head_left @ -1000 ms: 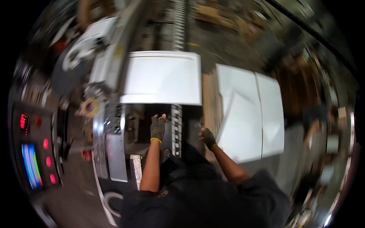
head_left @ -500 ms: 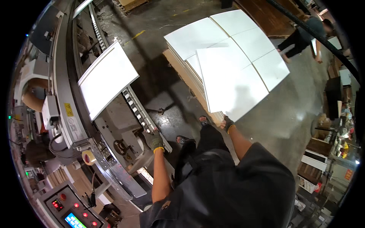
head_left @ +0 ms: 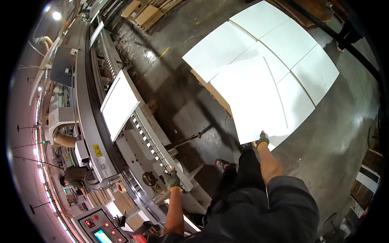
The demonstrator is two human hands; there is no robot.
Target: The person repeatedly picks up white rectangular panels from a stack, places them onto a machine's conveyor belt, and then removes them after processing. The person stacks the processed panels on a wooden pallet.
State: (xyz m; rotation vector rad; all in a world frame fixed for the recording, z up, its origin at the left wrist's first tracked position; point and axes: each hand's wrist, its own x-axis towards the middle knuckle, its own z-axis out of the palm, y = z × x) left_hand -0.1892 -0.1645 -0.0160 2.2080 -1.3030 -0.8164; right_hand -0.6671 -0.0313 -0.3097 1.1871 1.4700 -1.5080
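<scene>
My right hand (head_left: 262, 139), in a dark glove with a yellow cuff, grips the near edge of a white panel (head_left: 253, 97). That panel lies askew on top of a stack of white panels (head_left: 320, 73), its near corner jutting past the stack's edge toward me. To the left, my gloved left hand (head_left: 173, 179) rests on the near end of a roller rail (head_left: 148, 139), with its fingers partly extended and no loose object visible in it. Farther up the rail, another white panel (head_left: 120, 106) lies across the rail and the edge of a long machine (head_left: 87, 105).
A control panel (head_left: 101, 229) with red lights and a lit screen stands at the lower left. Another person (head_left: 77, 177) is beyond the machine. Cardboard boxes (head_left: 148, 15) sit on a pallet at the back. A dark bar (head_left: 332, 34) crosses the upper right.
The top white panel has shifted toward me and turned on the stack, with my right hand at its edge. My left hand stays at the rail's end. The whole view has swung leftward.
</scene>
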